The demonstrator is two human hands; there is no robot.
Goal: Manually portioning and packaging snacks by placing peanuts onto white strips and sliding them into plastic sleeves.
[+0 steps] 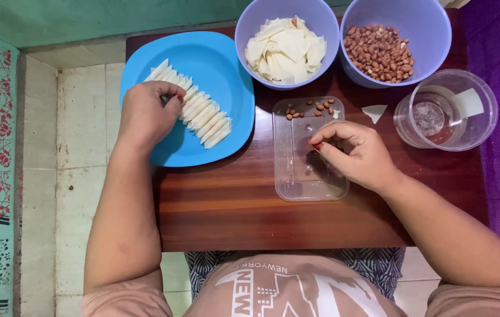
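At the centre of the frame, the right hand (pixel 356 155) is hovering over a clear rectangular plastic tray (pixel 310 186) on the dark wooden table (pixel 232 205), fingertips pinched together on something too small to make out. A few brown peanuts (pixel 311 109) are lying along the tray's far end. At the left, the left hand (pixel 144 114) is curling loosely over a row of pale, folded pastry rolls (pixel 203 114), touching them on a round blue plastic plate (pixel 215 64). Along the top, two lilac plastic bowls are sitting, one holding white pastry wrappers (pixel 286 50), one holding more peanuts (pixel 380 53); a clear round container (pixel 447 111) is standing at right.
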